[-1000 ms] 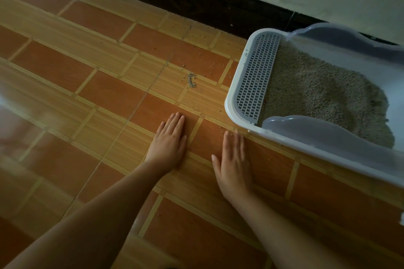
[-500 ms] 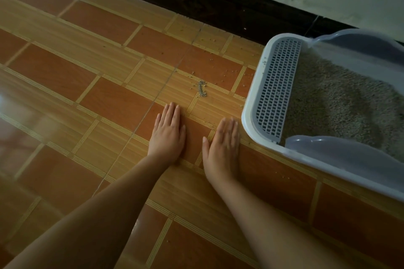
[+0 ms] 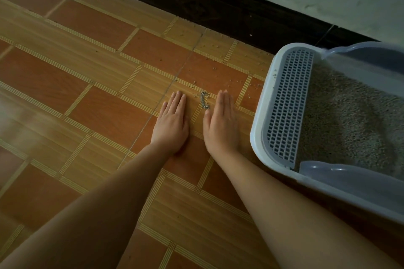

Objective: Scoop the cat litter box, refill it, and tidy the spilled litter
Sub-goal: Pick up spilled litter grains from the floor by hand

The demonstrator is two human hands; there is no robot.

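Your left hand [image 3: 171, 122] and right hand [image 3: 220, 124] lie flat on the orange-and-wood-patterned tiled floor [image 3: 87, 94].
Fingers straight, palms down, they flank a small curved heap of grey litter granules [image 3: 204, 101], just beside your right thumb. The white plastic litter box [image 3: 258, 116] stands near your right hand; loose grey grains [image 3: 215, 69] dot the floor beyond.

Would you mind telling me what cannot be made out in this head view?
Far side of the litter box: cut off by the head view's right edge.
Floor under the left hand and right hand: hidden by the hands themselves.
Loose grains beyond the litter pile: too small to count.
Clumps in the box: too dim to tell.
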